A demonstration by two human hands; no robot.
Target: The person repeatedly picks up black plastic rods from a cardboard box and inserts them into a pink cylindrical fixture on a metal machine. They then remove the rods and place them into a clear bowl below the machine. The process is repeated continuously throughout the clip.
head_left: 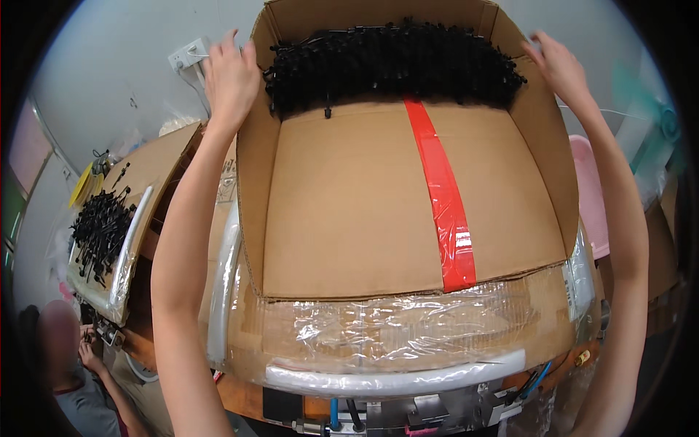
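Observation:
A large open cardboard box (349, 197) lies in front of me, its near side open and a strip of red tape (444, 207) along its floor. Thin black parts with small knobbed ends (393, 65) are heaped against its far wall, and one (328, 109) hangs out of the heap. At the box's far left wall is my left hand (233, 84), open, fingers spread and pointing up. Over on the far right, my right hand (559, 67) has its fingers closed at the wall's edge; their tips are slightly blurred.
Beneath the box is a cardboard surface (247, 328) wrapped in clear film, with a white padded front edge (397, 379). More black parts (102, 229) lie on a board at left. A co-worker's hand (91, 357) shows lower left. A pink container (588, 193) stands at right.

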